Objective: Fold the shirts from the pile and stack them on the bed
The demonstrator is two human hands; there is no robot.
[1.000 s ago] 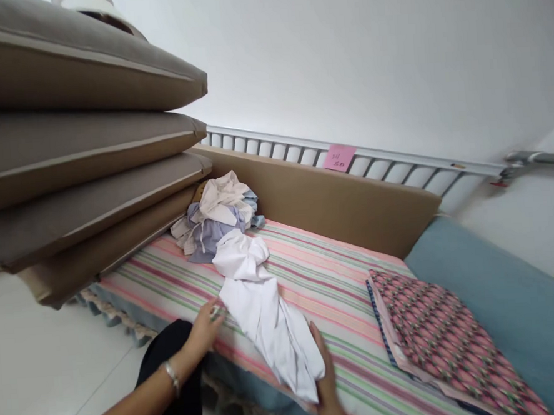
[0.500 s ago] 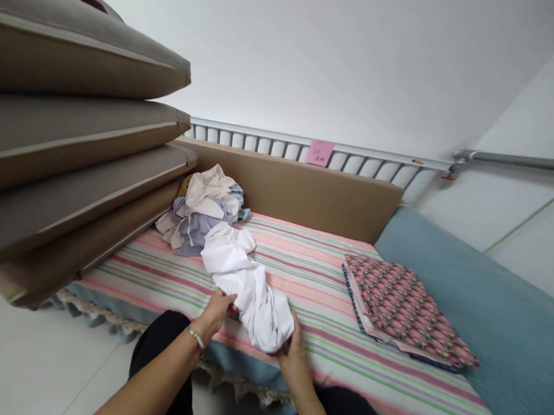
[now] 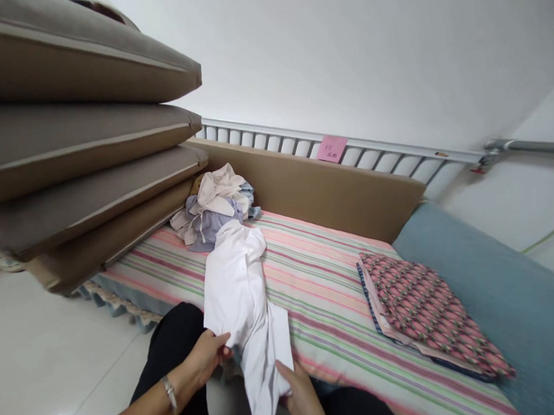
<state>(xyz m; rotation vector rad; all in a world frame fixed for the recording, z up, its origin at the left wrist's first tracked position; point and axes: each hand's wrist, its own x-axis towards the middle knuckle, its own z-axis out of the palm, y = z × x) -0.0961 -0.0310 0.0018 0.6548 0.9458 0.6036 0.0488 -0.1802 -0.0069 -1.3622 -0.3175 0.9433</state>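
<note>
The soft white cloth garment [image 3: 237,279] has just changed shape: half a second ago it lay bunched near both hands, and now it stretches longer, its near end drawn past the front edge of the striped pink, green and white bed cover [image 3: 318,261]. Its far end lies against the rumpled heap of cream and lavender clothes [image 3: 215,202]. The left hand [image 3: 206,357] has its thumb and fingers closed on the garment's left edge; the right hand [image 3: 301,394] holds the near right part with its thumb on top, the other fingers largely hidden beneath. With both hands gripping it, the cloth seems easier to straighten, though it remains creased and partly doubled over. The folded stack topped with pink patterned fabric [image 3: 424,305] lies well apart, to the right.
</note>
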